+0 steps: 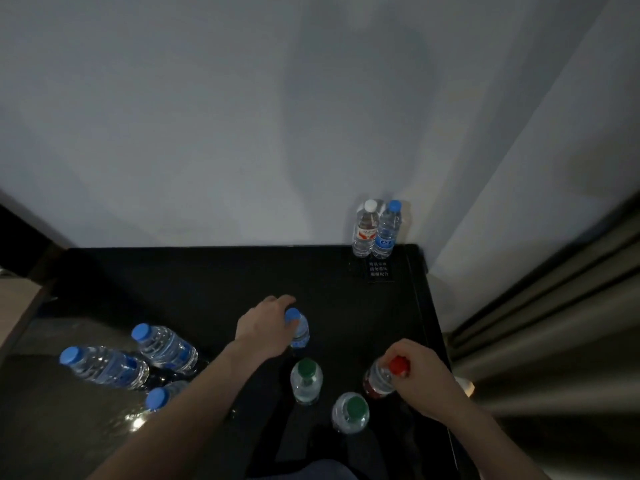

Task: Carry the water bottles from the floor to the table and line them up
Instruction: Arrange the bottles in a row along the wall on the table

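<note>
Partway: six bottles up on the counter (207, 278). Left hand (265, 323) grips a blue-cap bottle (297, 328), right hand (424, 379) grips a red-cap bottle (382, 377). Left of the counter, three floor bottles (104, 365) remain; lining up looks unfinished.

A pale grey wall (207, 116) fills the upper part of the frame, with a soft dark shadow (346, 109) cast across its middle. Down the right edge hang curtains (554, 323) in long folds (pale nearer the wall, darker and striped toward the lower right). A small black sign (378, 270) with white characters, too small to read, lies toward the right of centre. At the left edge, a light wooden surface (17, 306) juts in, with a dark panel (20, 233) above it.
</note>
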{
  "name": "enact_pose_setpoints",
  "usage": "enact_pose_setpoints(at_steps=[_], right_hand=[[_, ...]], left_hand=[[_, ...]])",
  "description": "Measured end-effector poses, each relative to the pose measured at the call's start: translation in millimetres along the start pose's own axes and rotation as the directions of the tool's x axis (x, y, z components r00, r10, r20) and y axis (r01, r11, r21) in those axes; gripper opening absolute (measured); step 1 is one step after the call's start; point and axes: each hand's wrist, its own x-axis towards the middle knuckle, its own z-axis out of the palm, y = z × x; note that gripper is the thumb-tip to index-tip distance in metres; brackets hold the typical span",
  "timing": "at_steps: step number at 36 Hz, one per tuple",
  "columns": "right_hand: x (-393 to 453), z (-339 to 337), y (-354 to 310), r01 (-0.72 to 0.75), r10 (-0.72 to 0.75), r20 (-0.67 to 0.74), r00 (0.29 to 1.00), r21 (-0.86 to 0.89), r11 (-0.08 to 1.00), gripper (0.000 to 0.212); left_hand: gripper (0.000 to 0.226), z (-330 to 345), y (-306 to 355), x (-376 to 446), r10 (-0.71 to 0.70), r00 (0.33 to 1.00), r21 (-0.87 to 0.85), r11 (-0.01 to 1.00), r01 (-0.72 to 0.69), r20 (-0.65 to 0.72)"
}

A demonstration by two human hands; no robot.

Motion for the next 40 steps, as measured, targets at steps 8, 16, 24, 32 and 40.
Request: enact_pose_setpoints(at_steps=[8,16,24,32,40], right_hand=[[14,-7,9,0.009,-0.009,0.003,1.0,-0.133,0.991,0.023],[23,-12,25,0.014,-0.02,-0.047,0.999,-0.127,0.992,0.029],[27,-20,31,0.066,-0.067,0.001,0.998,-0.089,0.994,0.034],[21,-13,36,0.048,-0.045,-0.12,0.992,0.019,0.999,0.04],[14,-17,42,-0.001,0.001,-0.027,1.0,0.025,1.0,0.05]], left_hand=[[0.036,25,2,8,-0.001,1.0,0.028,1.0,0.001,-0.006],[0.047,36,-1,12,-0.047,0.999,-0.008,0.999,0.047,0.005],[0.04,37,1,21,-0.11,0.994,-0.104,0.989,0.108,-0.011],[0.04,41,-4,24,-0.146,0.989,-0.122,0.982,0.147,0.017],[0.041,38,-4,34,-0.141,0.987,-0.073,0.987,0.146,0.072]])
